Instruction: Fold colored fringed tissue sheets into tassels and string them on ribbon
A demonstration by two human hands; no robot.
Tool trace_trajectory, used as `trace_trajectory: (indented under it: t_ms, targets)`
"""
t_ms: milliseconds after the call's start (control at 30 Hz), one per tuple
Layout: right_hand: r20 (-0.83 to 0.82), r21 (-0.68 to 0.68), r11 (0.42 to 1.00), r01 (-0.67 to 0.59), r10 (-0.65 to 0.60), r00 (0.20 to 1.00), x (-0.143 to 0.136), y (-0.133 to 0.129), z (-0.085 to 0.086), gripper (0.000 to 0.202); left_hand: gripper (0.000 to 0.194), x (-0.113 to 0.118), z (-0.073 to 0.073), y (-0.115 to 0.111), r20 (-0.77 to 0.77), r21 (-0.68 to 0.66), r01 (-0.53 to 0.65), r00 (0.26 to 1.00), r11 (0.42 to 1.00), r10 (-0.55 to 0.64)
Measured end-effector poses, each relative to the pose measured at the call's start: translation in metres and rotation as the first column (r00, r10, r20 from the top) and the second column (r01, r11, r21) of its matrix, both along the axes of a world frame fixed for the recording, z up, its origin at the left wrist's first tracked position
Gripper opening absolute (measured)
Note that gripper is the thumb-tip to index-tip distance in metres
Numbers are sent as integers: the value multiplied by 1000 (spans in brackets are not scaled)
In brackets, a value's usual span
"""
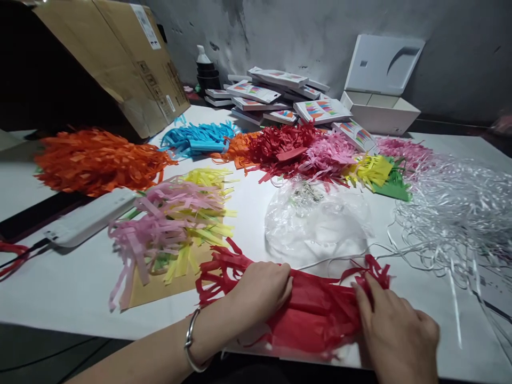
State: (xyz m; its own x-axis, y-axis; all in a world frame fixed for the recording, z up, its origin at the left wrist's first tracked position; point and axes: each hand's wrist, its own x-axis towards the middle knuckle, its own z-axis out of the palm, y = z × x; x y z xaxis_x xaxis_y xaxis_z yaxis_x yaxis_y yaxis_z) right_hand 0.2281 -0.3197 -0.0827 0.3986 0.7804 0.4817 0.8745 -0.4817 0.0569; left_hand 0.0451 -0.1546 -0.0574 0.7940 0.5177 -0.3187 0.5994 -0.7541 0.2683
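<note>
Head camera view: a folded bundle of red tissue paper [316, 312] with fringed ends lies crosswise at the near edge of a white-topped table [248, 205], between a person's two bare hands. The left hand [262, 290], a silver bangle [190, 341] on its wrist, rests on the bundle's left part, its fingers curled together; their tips are hidden, so I cannot tell whether they grip the paper. The right hand [400, 325] is at the opposite end, thumb and forefinger pinching the red fringe.

Just beyond the bundle sits a crumpled clear plastic bag [320, 226]. To the left, pink and yellow fringed paper [172, 213] lies partly over a tan sheet [156, 290], with a white oblong device [92, 216] beside it. To the right spreads a tangle of silvery strands [460, 208].

Farther back runs a row of fringed heaps: orange [102, 162], blue [200, 138], deep red [284, 146], pink, yellow and green. Behind them are a loose stack of flat printed boxes [256, 93], an open white box [380, 113] and, at left, a large cardboard carton [116, 58], before a grey wall [300, 32].
</note>
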Motion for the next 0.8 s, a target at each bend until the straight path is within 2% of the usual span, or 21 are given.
trace_trajectory:
  t_ms: [67, 100, 133, 167, 233, 267, 300, 400, 500, 567, 633, 700, 800]
  targets:
    - [69, 86, 995, 44, -50, 996, 5, -7, 11, 32, 26, 1, 1, 0, 0, 7, 2, 1000, 1000, -2]
    - [83, 137, 990, -13, 2, 997, 3, -8, 17, 27, 26, 1, 1, 0, -1, 13, 3, 1000, 1000, -3]
    - [81, 167, 976, -138, 126, 989, -2, -7, 21, 24, 26, 1, 2, 0, -1, 20, 5, 1000, 1000, -5]
    - [61, 170, 936, -309, 303, 951, -10, -3, 24, 24, 26, 1, 2, 0, -2, 28, 7, 1000, 1000, -7]
    - [-26, 148, 778, -611, 620, 784, -29, 7, 22, 28, 25, 2, 2, 0, -1, 45, 10, 1000, 999, -10]
    - [-66, 130, 716, -686, 697, 714, -38, 13, 18, 30, 25, 2, 2, 1, 2, 53, 12, 1000, 999, -12]
    - [-87, 113, 695, -710, 719, 690, -45, 18, 12, 32, 25, 1, 2, 1, 4, 62, 10, 1000, 998, -10]
    - [-80, 113, 734, -669, 678, 730, -55, 25, -8, 30, 23, -2, 3, 2, 11, 89, -17, 1000, 996, 16]
    - [-36, 131, 731, -669, 678, 734, -53, 23, -19, 31, 17, -8, 5, 0, 58, 153, -46, 998, 987, 37]
    - [-22, 173, 732, -659, 671, 741, -52, 22, -19, 30, 13, -13, 3, -3, 206, 241, 3, 977, 971, -54]
    - [-61, 246, 739, -627, 657, 751, -52, 24, -15, 23, 17, -17, -2, -8, 354, 344, 105, 906, 933, -233]
    - [-161, 304, 744, -595, 655, 738, -54, 27, -11, 17, 12, -20, -9, -11, 411, 417, 199, 829, 887, -379]
    - [-218, 311, 758, -573, 644, 734, -56, 28, -11, 18, 1, -24, -15, -13, 426, 430, 249, 792, 868, -438]
